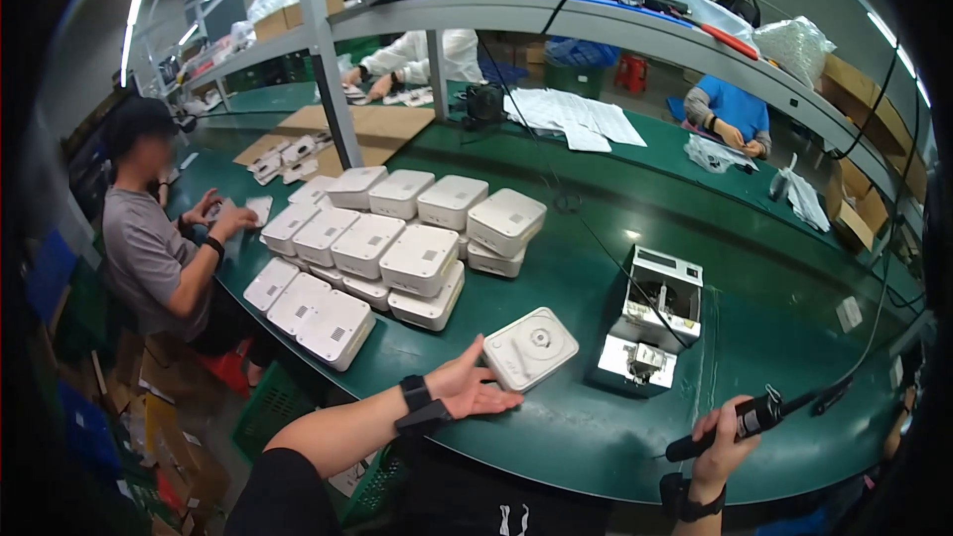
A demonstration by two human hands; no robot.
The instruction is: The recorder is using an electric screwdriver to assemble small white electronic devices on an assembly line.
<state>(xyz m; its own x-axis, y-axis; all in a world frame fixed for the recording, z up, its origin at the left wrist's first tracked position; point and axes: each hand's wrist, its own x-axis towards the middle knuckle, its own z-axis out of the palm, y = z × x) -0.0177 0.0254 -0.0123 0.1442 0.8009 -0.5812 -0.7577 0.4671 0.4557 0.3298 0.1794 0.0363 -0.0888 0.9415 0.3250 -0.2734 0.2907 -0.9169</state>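
Head view: left hand (467,389) spread open, palm up, fingertips touching the near-left corner of a white square housing (531,347) lying flat near the tabletop (596,437) front edge. Housing sits just right of and beyond that grip. Right hand (723,442) farther right, closed around a black electric screwdriver (740,424), long axis running left-right. Left hand nearer.
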